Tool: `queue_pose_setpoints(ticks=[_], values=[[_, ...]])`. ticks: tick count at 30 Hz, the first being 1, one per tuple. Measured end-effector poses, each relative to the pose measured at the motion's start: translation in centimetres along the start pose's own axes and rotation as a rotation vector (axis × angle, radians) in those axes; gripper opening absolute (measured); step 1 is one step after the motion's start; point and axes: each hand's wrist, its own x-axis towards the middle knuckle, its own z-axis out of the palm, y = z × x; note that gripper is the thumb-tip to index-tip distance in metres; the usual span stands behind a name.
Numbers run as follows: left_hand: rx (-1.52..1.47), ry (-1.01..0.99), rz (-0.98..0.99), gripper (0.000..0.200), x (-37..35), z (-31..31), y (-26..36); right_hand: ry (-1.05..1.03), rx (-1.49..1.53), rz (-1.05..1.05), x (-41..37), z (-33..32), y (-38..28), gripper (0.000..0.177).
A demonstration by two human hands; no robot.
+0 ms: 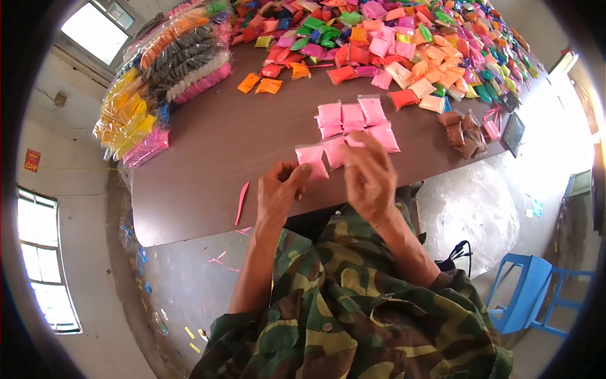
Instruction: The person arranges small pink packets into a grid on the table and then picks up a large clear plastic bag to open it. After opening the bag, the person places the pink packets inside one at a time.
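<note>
Pinched between thumb and fingers of my left hand (279, 188) is a small clear packet of pink clay-like material (312, 162), near the table's front edge. My right hand (374, 183) hovers just right of it, fingers loosely bent and apart, a little blurred, with nothing visible in them. Its fingertips overlap the front row of pink packets (384, 137) and partly hide them. Behind that row, more pink packets (352, 115) lie side by side in a block.
A big heap of multicoloured packets (379, 47) covers the back of the brown table (208, 151). Bundled packets (183, 63) are stacked at left. Brown packets (464, 134) lie at right. A pink strip (242, 203) rests near the front edge. A blue stool (521, 294) stands lower right.
</note>
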Motion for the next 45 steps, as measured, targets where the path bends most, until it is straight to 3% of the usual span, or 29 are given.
queue_pose_setpoints(ticks=[4, 8, 22, 32, 40, 45], values=[[-0.016, 0.042, -0.057, 0.030, 1.7, 3.0, 0.0, 0.166, -0.115, 0.160, 0.3, -2.6, 4.1, 0.027], [0.004, 0.032, -0.071, 0.033, 2.6, 4.4, -0.7, 0.140, -0.179, 0.244, -0.7, -3.4, 7.1, 0.027], [0.305, -0.010, -0.088, 0.038, 2.6, 6.3, 0.6, 0.051, -0.297, 0.204, -1.1, -3.1, 7.7, 0.026], [0.179, 0.023, -0.054, 0.038, 2.4, 5.3, -0.4, 0.092, -0.297, 0.192, -1.1, -3.1, 7.6, 0.029], [0.258, 0.198, 0.042, 0.034, 1.0, 2.5, 0.2, 0.254, -0.106, 0.209, -1.3, -3.3, 8.6, 0.024], [0.283, 0.272, 0.146, 0.034, 0.9, 2.0, 0.4, 0.342, 0.131, 0.515, -0.8, -5.1, 8.6, 0.020]])
